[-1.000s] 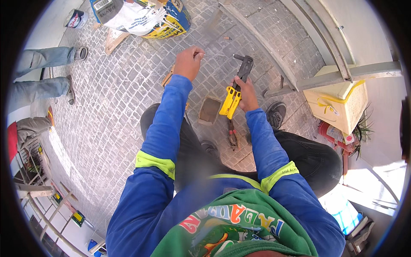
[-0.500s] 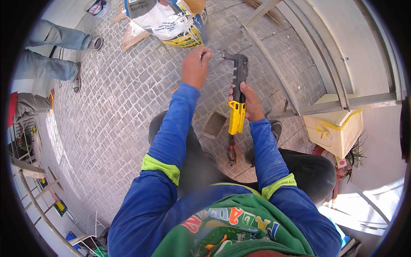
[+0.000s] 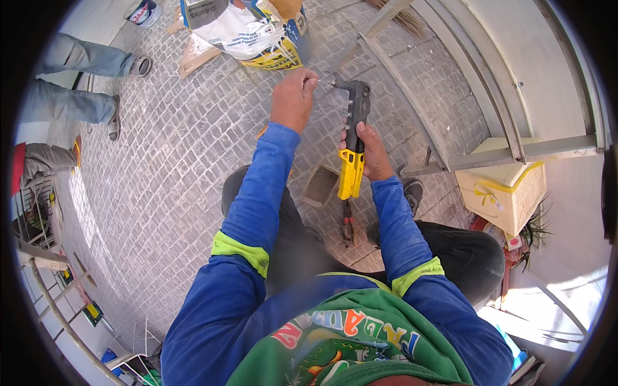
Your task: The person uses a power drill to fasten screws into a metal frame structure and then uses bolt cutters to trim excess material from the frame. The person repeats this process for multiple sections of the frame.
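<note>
My right hand (image 3: pixel 373 152) is wrapped round a hand riveter (image 3: pixel 356 122) with a black body and yellow handle, held upright with its nose pointing left. At that nose, the closed fingers of my left hand (image 3: pixel 293 98) pinch a thin, shiny rivet (image 3: pixel 327 81); its finer detail is too small to make out. Below the riveter, red-handled pliers (image 3: pixel 348 230) lie on the paving. Beside them, between my legs, sits a grey block-like piece (image 3: pixel 320 186).
A paint-smeared bucket with a torn bag (image 3: pixel 257 38) stands ahead. To the right, a metal frame (image 3: pixel 412 96) leans over a cream foam box (image 3: pixel 502 193). Another person's jeans-clad legs (image 3: pixel 84 100) are at the left. A small tub (image 3: pixel 143 13) stands at far left.
The riveter has shifted slightly left and its yellow handle has swung a little leftward. My left hand keeps its pinch at the nose.
</note>
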Action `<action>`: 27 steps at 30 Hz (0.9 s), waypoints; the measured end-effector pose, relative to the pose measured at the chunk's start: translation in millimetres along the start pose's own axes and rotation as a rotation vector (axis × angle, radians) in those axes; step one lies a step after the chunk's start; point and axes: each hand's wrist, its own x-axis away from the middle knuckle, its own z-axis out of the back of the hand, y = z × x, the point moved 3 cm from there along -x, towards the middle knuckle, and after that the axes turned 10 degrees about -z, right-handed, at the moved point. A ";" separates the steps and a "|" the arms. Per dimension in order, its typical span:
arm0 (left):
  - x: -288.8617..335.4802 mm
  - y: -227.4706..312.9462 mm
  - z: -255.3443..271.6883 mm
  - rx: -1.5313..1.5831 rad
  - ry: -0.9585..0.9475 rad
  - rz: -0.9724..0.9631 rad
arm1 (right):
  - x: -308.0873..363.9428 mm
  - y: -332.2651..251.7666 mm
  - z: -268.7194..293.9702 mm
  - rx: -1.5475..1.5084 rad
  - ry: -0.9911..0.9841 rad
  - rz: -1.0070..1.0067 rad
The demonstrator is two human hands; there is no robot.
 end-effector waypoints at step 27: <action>33.2 65.0 -40.0 0.001 -0.585 -0.014 | -26.7 -0.9 14.6 -0.184 0.023 0.222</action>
